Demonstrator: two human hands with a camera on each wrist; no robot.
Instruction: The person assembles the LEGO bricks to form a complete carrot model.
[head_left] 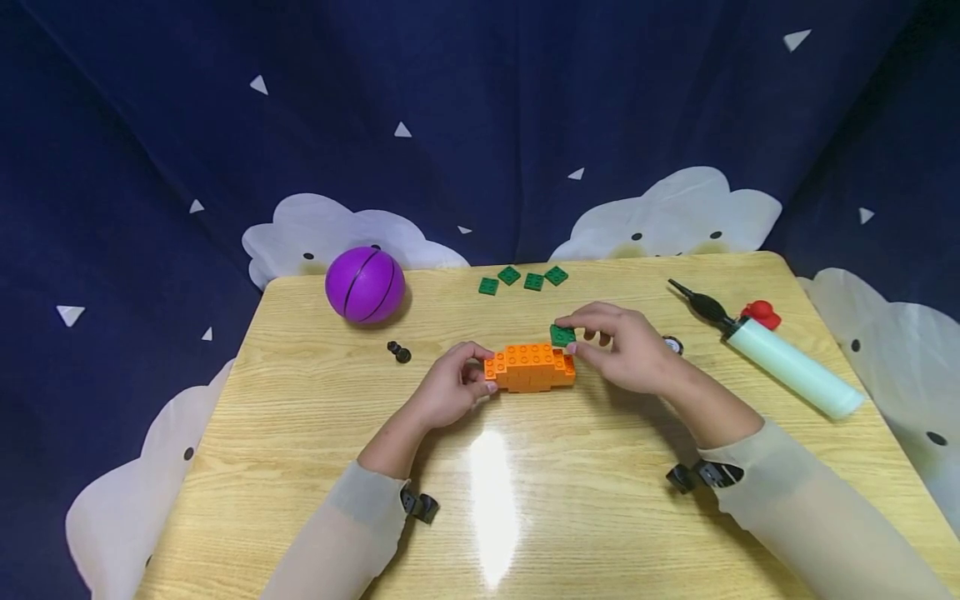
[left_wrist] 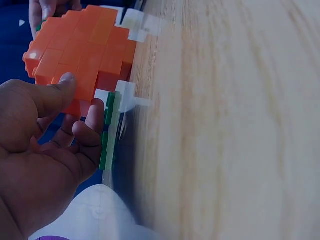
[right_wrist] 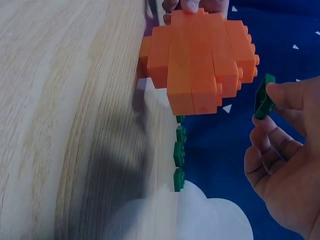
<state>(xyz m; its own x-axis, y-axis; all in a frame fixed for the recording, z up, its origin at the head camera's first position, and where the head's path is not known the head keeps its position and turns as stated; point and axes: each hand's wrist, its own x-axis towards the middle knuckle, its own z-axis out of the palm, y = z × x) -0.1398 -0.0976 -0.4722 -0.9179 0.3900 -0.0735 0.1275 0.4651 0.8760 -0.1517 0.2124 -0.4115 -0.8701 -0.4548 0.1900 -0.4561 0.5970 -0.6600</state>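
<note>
An orange assembly of toy building bricks [head_left: 528, 371], stepped at its ends and studded on top, stands mid-table. My left hand [head_left: 450, 386] grips its left end between thumb and fingers; the left wrist view shows the thumb [left_wrist: 65, 90] pressed on the side of the bricks. Between thumb and fingertips my right hand [head_left: 630, 346] pinches a thin green square plate brick [head_left: 562, 335] just above the right end of the assembly. In the right wrist view a gap separates that green plate [right_wrist: 264, 96] from the orange bricks [right_wrist: 195, 60].
Several green plates [head_left: 533, 282] lie along the far edge. At the back left sits a purple ball [head_left: 365, 285], with a small black object [head_left: 400, 352] in front. A hand pump [head_left: 795, 367] and a red hat-shaped piece [head_left: 761, 314] lie at right; a small round object [head_left: 673, 344] is partly hidden.
</note>
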